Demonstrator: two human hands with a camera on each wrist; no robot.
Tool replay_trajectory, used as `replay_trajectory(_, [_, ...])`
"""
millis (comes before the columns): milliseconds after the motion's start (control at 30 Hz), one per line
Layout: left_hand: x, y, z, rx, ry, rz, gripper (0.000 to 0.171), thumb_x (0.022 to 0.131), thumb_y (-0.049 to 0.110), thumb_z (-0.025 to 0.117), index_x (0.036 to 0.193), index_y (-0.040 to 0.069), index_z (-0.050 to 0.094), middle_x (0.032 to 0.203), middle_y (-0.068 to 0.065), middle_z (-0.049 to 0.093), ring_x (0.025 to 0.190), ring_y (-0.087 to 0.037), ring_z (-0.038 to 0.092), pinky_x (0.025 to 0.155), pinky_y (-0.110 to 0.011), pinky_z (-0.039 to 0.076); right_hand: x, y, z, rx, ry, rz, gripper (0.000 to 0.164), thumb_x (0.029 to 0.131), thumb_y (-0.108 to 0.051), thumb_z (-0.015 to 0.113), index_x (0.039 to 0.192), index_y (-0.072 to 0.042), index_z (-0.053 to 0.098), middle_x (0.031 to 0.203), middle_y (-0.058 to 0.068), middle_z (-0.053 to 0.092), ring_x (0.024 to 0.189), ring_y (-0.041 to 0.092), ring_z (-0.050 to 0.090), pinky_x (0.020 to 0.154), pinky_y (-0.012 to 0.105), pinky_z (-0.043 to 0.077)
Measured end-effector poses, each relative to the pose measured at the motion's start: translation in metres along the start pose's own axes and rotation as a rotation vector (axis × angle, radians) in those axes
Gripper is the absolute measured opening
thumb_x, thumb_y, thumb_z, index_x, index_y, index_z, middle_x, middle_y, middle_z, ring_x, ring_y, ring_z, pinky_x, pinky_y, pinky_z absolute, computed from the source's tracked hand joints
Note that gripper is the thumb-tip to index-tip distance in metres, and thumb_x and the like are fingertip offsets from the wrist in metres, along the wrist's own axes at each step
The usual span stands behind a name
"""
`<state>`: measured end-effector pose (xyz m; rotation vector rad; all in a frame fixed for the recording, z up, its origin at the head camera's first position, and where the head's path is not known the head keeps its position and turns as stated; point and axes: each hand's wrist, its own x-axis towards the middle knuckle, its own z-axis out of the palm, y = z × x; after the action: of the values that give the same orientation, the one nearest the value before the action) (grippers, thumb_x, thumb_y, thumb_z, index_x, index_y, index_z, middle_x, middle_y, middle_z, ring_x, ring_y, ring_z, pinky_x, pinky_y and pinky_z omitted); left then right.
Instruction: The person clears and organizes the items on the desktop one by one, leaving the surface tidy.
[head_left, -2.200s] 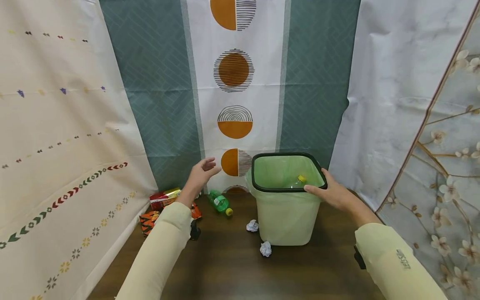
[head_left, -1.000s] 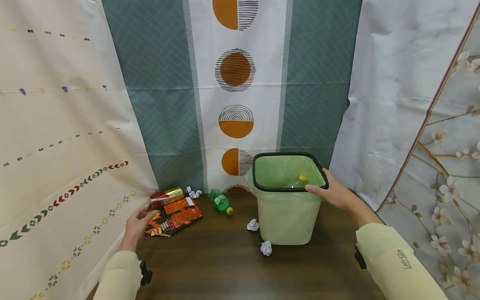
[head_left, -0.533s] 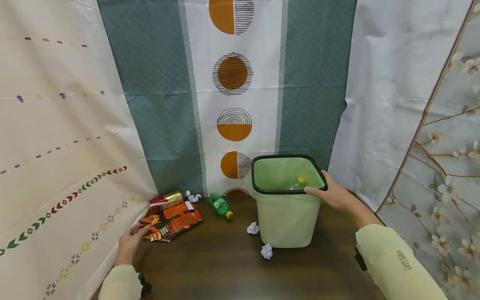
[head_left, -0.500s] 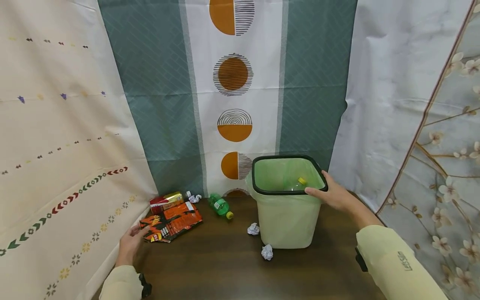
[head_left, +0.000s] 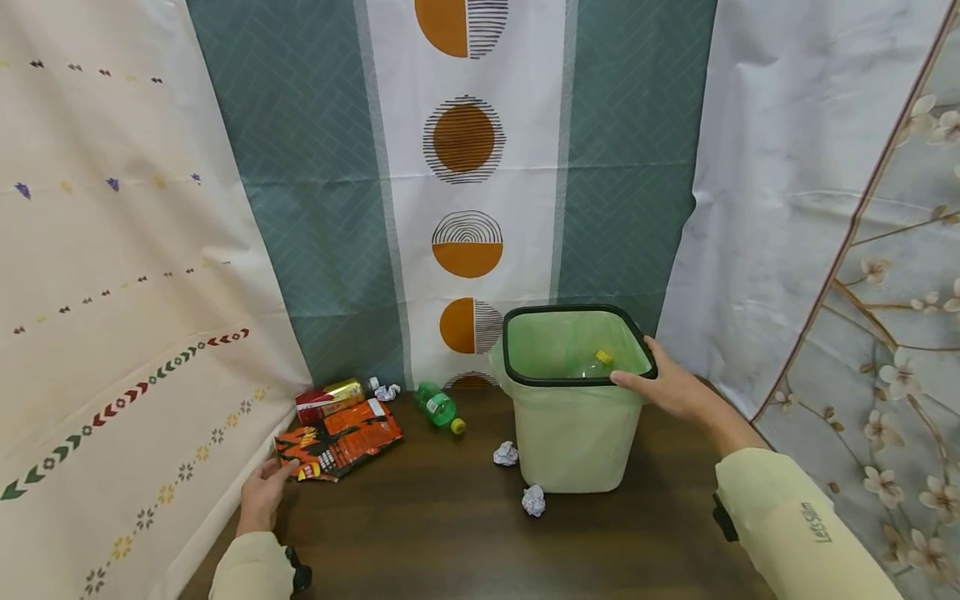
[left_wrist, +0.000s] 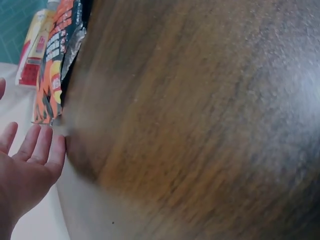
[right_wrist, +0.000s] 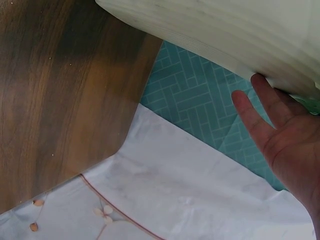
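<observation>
In the head view, my left hand [head_left: 262, 497] is at the near left corner of an orange and black snack wrapper [head_left: 352, 440] lying on the table. The left wrist view shows its fingers [left_wrist: 42, 145] nearly straight, their tips at the end of the wrapper [left_wrist: 50, 90]. At the right, my right hand [head_left: 667, 385] holds the black rim of a pale green trash bin [head_left: 577, 442], thumb over the front of the rim, other fingers along the outside. A clear bottle with a yellow cap [head_left: 602, 359] is partly visible inside the lined bin.
Behind the wrapper lie a red and gold can [head_left: 330, 400] and a crumpled paper ball [head_left: 387, 392]. A green bottle [head_left: 438, 405] lies to their right. Two more paper balls [head_left: 506, 454] sit beside the bin. Hanging cloths [head_left: 322, 250] close off the back and sides.
My left hand has come down and left from above the table to the wrapper, then shifted slightly toward me. The wrapper's left part has spread leftward. My right hand stays on the bin.
</observation>
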<state>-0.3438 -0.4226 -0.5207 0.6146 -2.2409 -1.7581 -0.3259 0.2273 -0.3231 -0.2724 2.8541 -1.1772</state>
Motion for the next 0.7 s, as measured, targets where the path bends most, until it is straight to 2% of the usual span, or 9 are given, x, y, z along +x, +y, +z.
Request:
replay_trajectory(200, [-0.001,0.001,0.003,-0.002,-0.001,-0.008,0.09,0.095,0.041,0.063,0.154,-0.007,0.016,0.156,-0.035,0.016,0.14,-0.05,0.021,0.112,-0.061,0.022,0.0,-0.001,-0.002,0.019,-0.016,0.001,0.113,0.093,-0.063,0.055,0.154,-0.005,-0.02,0.158,0.035,-0.005,0.143,0.055,0.007,0.106,0.072,0.018])
replay_trajectory(467, [-0.007,0.005,0.012,-0.013,-0.012,-0.023,0.085,0.096,0.036,0.062,0.154,-0.007,0.017,0.154,-0.035,0.021,0.138,-0.047,0.029,0.111,-0.059,0.026,0.002,-0.001,-0.003,0.006,-0.029,-0.007,0.112,0.094,-0.062,0.054,0.154,-0.003,-0.02,0.157,0.036,-0.007,0.142,0.057,0.005,0.106,0.072,0.017])
replay_trajectory(600, [-0.005,0.006,0.016,-0.052,0.017,-0.018,0.082,0.097,0.035,0.061,0.153,-0.009,0.019,0.154,-0.034,0.023,0.135,-0.046,0.032,0.109,-0.057,0.03,0.002,-0.001,-0.004,0.005,-0.015,-0.017,0.112,0.094,-0.06,0.056,0.154,-0.001,-0.018,0.157,0.037,-0.006,0.141,0.058,0.005,0.105,0.072,0.018])
replay_trajectory(700, [-0.003,0.004,0.014,-0.063,0.063,-0.032,0.083,0.097,0.039,0.059,0.153,-0.008,0.021,0.154,-0.033,0.023,0.133,-0.045,0.034,0.107,-0.057,0.032,0.001,-0.001,-0.003,0.002,-0.006,-0.025,0.112,0.093,-0.059,0.057,0.154,0.0,-0.016,0.157,0.037,-0.004,0.141,0.058,0.007,0.105,0.073,0.019])
